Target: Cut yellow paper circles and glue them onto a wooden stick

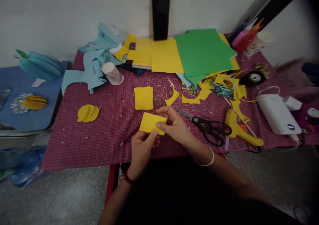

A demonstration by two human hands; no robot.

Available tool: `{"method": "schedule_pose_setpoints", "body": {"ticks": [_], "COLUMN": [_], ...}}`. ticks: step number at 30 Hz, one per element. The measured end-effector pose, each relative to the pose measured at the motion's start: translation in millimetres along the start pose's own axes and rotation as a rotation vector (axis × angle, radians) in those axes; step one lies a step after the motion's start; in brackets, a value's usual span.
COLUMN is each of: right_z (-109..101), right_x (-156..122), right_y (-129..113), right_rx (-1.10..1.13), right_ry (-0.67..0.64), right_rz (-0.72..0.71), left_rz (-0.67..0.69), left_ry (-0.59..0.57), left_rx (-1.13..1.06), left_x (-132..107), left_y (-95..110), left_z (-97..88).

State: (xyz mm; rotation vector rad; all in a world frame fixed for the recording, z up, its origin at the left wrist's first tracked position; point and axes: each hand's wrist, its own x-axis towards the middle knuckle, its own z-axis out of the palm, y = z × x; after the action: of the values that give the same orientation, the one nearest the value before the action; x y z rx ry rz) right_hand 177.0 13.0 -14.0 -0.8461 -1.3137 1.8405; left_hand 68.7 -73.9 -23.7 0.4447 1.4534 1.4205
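Both hands, left hand (pixel 142 148) and right hand (pixel 174 123), pinch a folded yellow paper (pixel 151 122) over the table's near edge (pixel 82 162). Scissors (pixel 208 127) lie just right; bare cloth opens left.

Both hands pinch a folded yellow paper piece (pixel 152 123) at the near edge of the tabletop (pixel 99 142): left hand (pixel 142 150) below it, right hand (pixel 174 125) at its right end. Black-handled scissors (pixel 208 125) lie just right; a yellow paper square (pixel 143 98) lies farther back.
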Motion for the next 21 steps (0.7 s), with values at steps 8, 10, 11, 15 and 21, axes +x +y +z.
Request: {"method": "schedule_pose_setpoints", "body": {"ticks": [8,10,11,15,21], "right_z": [-0.3,1.0,1.8,3.9,0.0], "right_x": [-0.4,-1.7,-2.5,-4.7,-2.1], "right_y": [1.4,1.7,1.9,3.1,4.0], "right_rx": [0.095,0.053,0.023,-0.058,0.055], "right_ry": [-0.043,-0.036,-0.028,0.0,-0.091], "right_rz": [0.012,-0.001,-0.014,-0.051,0.062], "left_rz": [0.088,0.083,0.079,0.101,0.167], "left_ry": [-0.004,0.016,0.028,0.048,0.077], "left_rx": [-0.01,-0.012,-0.02,-0.028,0.071], "left_x": [-1.1,0.4,1.3,3.9,3.2], "left_y": [-6.5,-6.1,-5.2,1.0,6.6], "left_z": [-7.6,-6.7,-5.6,0.2,2.1]}}
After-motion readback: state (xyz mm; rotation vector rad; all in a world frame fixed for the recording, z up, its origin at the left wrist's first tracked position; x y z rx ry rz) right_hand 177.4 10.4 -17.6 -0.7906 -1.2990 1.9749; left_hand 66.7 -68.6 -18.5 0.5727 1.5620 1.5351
